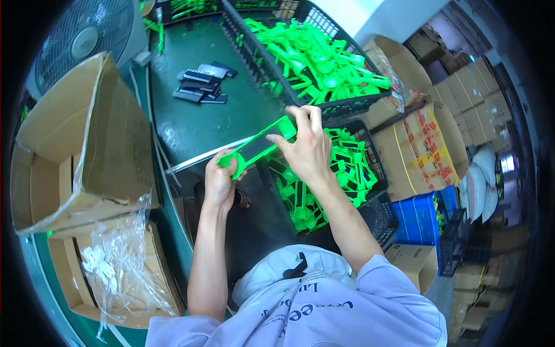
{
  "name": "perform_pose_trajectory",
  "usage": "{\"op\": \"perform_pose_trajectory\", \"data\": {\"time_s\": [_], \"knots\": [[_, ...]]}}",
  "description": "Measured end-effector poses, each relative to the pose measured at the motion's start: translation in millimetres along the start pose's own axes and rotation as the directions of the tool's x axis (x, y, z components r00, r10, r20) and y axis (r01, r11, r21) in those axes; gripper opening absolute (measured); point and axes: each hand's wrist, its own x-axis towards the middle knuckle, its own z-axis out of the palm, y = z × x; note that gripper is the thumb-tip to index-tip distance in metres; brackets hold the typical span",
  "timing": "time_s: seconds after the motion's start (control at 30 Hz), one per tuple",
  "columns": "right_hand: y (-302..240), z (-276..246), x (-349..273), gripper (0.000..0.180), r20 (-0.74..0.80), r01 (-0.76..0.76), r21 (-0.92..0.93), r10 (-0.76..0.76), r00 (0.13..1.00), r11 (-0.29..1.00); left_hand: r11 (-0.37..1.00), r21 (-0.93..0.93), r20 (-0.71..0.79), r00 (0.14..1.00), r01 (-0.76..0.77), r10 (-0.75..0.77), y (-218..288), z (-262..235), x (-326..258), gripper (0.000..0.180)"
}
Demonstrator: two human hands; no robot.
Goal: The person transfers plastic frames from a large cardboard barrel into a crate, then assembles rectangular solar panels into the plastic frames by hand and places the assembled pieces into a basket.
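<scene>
Gripping that green plastic frame, left hand at 8 o'clock, right hand at 2, you're likely mid-fitting; next probably wants steady pressure.

On the table, pieces lie between the fan at left and the crate at right.

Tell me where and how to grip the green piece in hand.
Take the green piece by its broad ends, left hand from the left, right hand from the right: it slants between them, and its narrow middle edges look likelier to bend.
</scene>
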Motion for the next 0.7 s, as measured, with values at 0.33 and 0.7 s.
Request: {"op": "perform_pose_trajectory", "data": {"time_s": [0.33,0.7], "knots": [[30,-49,14,0.037,0.504,-0.31,0.069,0.235,0.831,0.948,0.965,0.261,0.053,0.997,0.035,-0.051,-3,27,-7,0.014],[27,-29,-2,0.019,0.236,-0.06,0.595,-0.103,0.966,0.801,0.961,0.272,0.079,0.994,0.049,-0.073,-7,34,-13,0.015]]}}
